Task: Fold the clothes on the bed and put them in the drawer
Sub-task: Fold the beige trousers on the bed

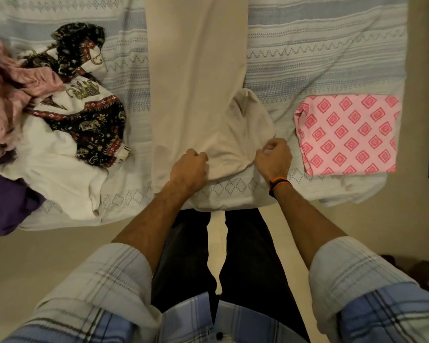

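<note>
Spread over the bed (pixel 320 45) is lying a pale blue-and-white patterned cover, and on it a cream garment (pixel 198 82) is stretching away from the person, who is standing at the near edge. Both hands are gripping its near end with curled fingers, the left hand (pixel 190 169) bunching the cloth near the middle and the right hand (pixel 274 159) pinching the rumpled right corner. Just right of the right hand a folded pink diamond-print cloth (pixel 348 134) is lying flat, while left of the left hand a loose heap of clothes (pixel 67 125) is sitting unfolded.
</note>
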Action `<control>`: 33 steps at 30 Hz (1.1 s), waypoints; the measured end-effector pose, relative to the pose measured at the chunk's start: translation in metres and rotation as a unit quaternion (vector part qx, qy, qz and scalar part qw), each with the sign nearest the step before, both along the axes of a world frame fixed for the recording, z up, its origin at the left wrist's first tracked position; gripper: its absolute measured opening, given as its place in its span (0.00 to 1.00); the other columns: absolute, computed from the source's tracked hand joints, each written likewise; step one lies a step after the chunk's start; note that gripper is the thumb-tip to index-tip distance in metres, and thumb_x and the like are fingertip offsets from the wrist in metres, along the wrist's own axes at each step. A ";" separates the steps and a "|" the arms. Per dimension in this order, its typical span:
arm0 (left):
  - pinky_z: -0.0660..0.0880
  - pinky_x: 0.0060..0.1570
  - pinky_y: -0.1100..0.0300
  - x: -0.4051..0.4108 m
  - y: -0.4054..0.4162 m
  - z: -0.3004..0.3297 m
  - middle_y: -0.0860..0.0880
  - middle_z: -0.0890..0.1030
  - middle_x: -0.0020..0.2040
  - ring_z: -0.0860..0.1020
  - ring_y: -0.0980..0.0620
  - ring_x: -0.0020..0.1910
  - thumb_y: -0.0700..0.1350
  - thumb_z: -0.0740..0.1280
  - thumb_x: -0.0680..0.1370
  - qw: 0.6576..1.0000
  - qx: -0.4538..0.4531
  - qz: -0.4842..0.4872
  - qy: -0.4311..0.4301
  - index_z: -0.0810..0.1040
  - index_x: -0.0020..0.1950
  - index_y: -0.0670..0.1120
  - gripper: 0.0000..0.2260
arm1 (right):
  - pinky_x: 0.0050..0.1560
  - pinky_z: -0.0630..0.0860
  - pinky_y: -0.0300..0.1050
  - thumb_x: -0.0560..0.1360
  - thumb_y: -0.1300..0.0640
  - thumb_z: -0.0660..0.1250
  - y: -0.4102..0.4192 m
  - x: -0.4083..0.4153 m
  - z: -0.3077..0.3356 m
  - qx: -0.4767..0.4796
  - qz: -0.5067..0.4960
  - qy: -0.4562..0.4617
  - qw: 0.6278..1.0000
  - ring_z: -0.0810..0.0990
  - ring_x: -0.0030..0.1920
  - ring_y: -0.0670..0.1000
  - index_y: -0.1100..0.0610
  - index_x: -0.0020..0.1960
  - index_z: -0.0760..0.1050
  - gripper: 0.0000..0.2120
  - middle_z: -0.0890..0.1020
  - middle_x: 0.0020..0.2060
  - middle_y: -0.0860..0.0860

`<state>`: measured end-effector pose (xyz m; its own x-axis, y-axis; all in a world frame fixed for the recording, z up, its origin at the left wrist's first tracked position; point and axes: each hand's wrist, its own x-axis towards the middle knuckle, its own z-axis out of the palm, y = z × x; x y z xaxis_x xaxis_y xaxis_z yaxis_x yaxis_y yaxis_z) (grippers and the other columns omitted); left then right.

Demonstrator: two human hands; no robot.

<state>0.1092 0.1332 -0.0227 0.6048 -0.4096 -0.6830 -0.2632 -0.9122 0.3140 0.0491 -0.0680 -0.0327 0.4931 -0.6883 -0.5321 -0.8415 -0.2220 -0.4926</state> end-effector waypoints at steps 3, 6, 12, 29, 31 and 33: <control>0.74 0.58 0.48 0.006 -0.026 -0.006 0.40 0.68 0.68 0.74 0.40 0.60 0.43 0.64 0.79 0.998 -0.065 0.011 -0.011 0.71 0.69 0.44 0.18 | 0.56 0.74 0.46 0.69 0.53 0.75 -0.015 0.011 -0.011 0.039 -0.095 0.031 0.994 0.77 0.56 0.56 0.62 0.66 0.68 0.30 0.75 0.60 0.57; 0.75 0.57 0.45 0.010 -0.045 -0.014 0.39 0.64 0.71 0.72 0.37 0.61 0.38 0.68 0.74 0.996 -0.074 -0.018 -0.042 0.68 0.70 0.43 0.24 | 0.47 0.78 0.41 0.63 0.46 0.78 -0.025 0.023 -0.019 0.161 -0.169 0.011 0.972 0.81 0.50 0.51 0.62 0.62 0.75 0.33 0.81 0.51 0.50; 0.74 0.55 0.44 0.012 -0.059 -0.032 0.39 0.58 0.73 0.70 0.36 0.61 0.36 0.73 0.71 0.997 -0.004 -0.031 -0.076 0.60 0.73 0.44 0.35 | 0.53 0.82 0.56 0.65 0.53 0.82 -0.030 0.045 -0.029 0.393 -0.233 -0.073 0.886 0.86 0.50 0.56 0.61 0.56 0.82 0.24 0.87 0.48 0.55; 0.75 0.55 0.42 0.006 -0.063 -0.035 0.37 0.57 0.73 0.69 0.35 0.61 0.36 0.75 0.68 0.992 0.041 -0.060 -0.103 0.58 0.74 0.42 0.40 | 0.48 0.82 0.48 0.62 0.68 0.75 -0.055 0.014 -0.037 0.195 -0.273 -0.089 0.938 0.82 0.46 0.53 0.58 0.53 0.76 0.21 0.82 0.44 0.50; 0.75 0.56 0.42 0.005 -0.064 -0.035 0.37 0.57 0.74 0.69 0.35 0.62 0.40 0.76 0.69 0.993 0.043 -0.057 -0.099 0.58 0.74 0.43 0.39 | 0.42 0.78 0.40 0.65 0.66 0.72 -0.053 0.012 -0.033 0.154 -0.236 -0.041 0.958 0.80 0.46 0.51 0.57 0.55 0.72 0.20 0.78 0.42 0.46; 0.74 0.56 0.43 0.006 -0.068 -0.033 0.38 0.58 0.73 0.69 0.36 0.61 0.48 0.75 0.71 0.994 0.030 -0.035 -0.097 0.61 0.73 0.43 0.35 | 0.42 0.74 0.37 0.67 0.62 0.74 -0.053 0.016 -0.030 0.139 -0.206 -0.043 0.968 0.79 0.45 0.48 0.54 0.55 0.71 0.20 0.76 0.43 0.44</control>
